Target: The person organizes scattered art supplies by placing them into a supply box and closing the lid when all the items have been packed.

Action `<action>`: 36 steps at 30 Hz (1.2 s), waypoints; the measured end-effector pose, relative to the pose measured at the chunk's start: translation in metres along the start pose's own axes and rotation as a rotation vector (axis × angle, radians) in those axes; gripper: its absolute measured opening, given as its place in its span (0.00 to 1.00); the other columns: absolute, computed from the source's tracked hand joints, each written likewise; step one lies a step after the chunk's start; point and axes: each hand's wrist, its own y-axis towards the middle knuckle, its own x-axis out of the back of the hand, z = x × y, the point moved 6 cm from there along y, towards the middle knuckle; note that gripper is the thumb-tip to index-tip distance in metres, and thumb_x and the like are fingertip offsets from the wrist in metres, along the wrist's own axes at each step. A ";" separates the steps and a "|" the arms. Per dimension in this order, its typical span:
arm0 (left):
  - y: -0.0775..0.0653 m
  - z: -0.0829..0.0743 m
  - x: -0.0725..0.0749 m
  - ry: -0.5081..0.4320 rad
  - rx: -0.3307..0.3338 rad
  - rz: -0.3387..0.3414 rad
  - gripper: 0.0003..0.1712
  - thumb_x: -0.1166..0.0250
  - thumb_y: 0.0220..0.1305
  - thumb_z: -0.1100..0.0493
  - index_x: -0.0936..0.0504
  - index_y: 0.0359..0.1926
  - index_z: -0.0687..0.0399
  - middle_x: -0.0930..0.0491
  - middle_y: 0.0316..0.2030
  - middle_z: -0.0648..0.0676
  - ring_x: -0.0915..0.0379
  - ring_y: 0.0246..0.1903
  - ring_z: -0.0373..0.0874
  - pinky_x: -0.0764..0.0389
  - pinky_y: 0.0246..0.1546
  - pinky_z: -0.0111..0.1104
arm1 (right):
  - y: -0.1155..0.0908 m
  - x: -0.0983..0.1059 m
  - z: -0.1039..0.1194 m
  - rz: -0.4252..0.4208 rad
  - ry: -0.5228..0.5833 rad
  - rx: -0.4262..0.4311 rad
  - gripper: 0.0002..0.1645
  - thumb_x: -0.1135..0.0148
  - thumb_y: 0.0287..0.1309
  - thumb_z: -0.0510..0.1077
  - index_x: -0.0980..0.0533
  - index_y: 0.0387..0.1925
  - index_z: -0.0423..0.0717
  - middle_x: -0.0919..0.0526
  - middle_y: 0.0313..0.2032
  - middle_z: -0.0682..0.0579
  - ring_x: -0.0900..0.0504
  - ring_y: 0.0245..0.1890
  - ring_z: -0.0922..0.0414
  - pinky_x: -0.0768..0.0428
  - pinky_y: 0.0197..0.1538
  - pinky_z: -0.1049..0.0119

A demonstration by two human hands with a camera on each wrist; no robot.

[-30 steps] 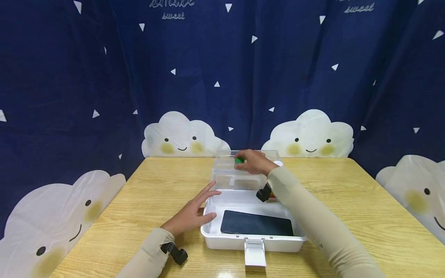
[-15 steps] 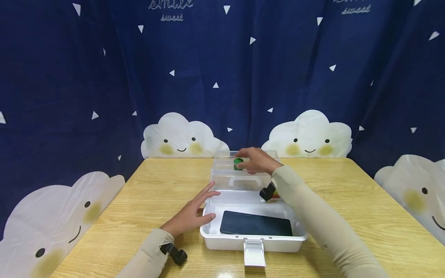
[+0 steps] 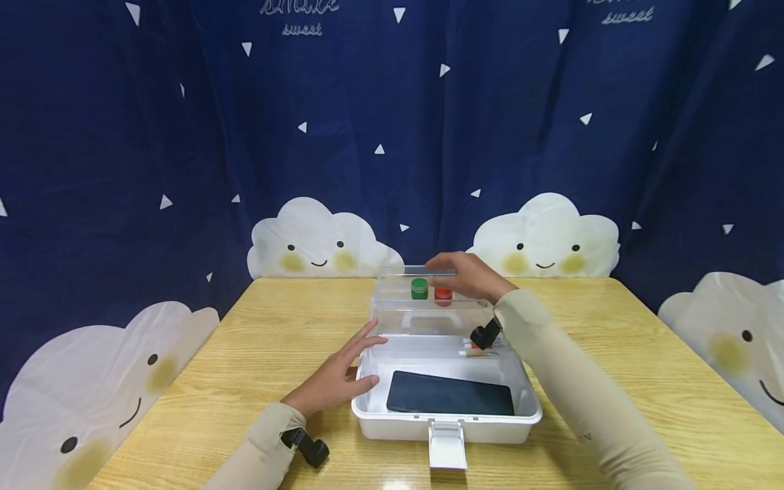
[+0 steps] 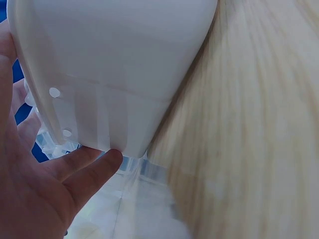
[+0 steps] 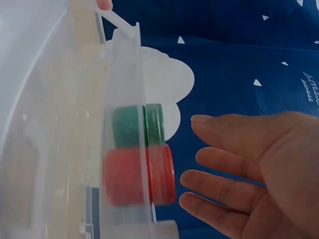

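Note:
A white box with a raised clear tray stands open on the table. In the tray sit a green-lidded jar and a red-lidded jar side by side. My right hand hovers just over the tray by the red jar; the right wrist view shows its fingers apart from both jars, holding nothing. At the box's left side is my left hand, whose fingertips touch the box's outer wall in the left wrist view. A dark flat slab lies on the box floor.
Brushes lie in a lower tray at the right, partly behind my wrist camera. A white rounded item stands beyond the red jar. The box's latch hangs down in front. A dark blue curtain hangs behind the table.
My right hand has let go of the green jar and drawn back to the right, uncovering the red jar and brushes. My left hand stays at the box's side.

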 end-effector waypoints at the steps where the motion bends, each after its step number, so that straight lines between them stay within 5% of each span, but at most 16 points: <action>1: 0.000 0.000 0.000 0.002 0.002 0.000 0.37 0.35 0.64 0.59 0.38 0.69 0.31 0.61 0.76 0.42 0.56 0.73 0.49 0.27 0.58 0.46 | -0.001 0.002 -0.002 -0.003 0.002 -0.007 0.26 0.36 0.61 0.51 0.26 0.60 0.50 0.26 0.62 0.48 0.32 0.64 0.48 0.30 0.63 0.47; 5: 0.000 -0.001 0.000 0.006 0.003 -0.006 0.36 0.35 0.64 0.59 0.38 0.69 0.32 0.61 0.76 0.42 0.56 0.73 0.51 0.27 0.58 0.48 | -0.004 0.008 -0.009 -0.019 0.018 -0.037 0.28 0.35 0.60 0.52 0.27 0.60 0.50 0.26 0.62 0.47 0.33 0.65 0.46 0.31 0.62 0.43; 14: -0.004 -0.030 0.005 -0.030 -0.019 -0.007 0.35 0.36 0.64 0.64 0.37 0.70 0.53 0.60 0.76 0.53 0.55 0.72 0.60 0.28 0.58 0.50 | -0.014 0.024 -0.024 -0.054 0.016 -0.027 0.28 0.36 0.61 0.52 0.28 0.62 0.49 0.28 0.63 0.45 0.34 0.65 0.44 0.34 0.64 0.41; 22: 0.000 -0.002 0.002 0.022 -0.033 -0.022 0.35 0.35 0.64 0.56 0.37 0.69 0.35 0.60 0.76 0.45 0.55 0.72 0.55 0.26 0.58 0.44 | -0.023 0.041 -0.038 -0.090 0.046 -0.031 0.29 0.39 0.63 0.55 0.28 0.62 0.50 0.29 0.64 0.44 0.35 0.66 0.43 0.36 0.64 0.39; 36: 0.001 0.004 0.001 -0.003 -0.015 -0.011 0.36 0.35 0.64 0.54 0.38 0.69 0.30 0.60 0.76 0.43 0.55 0.72 0.52 0.27 0.58 0.42 | -0.040 0.051 -0.070 -0.169 0.154 -0.051 0.32 0.39 0.61 0.60 0.28 0.62 0.49 0.30 0.65 0.45 0.35 0.67 0.43 0.35 0.64 0.40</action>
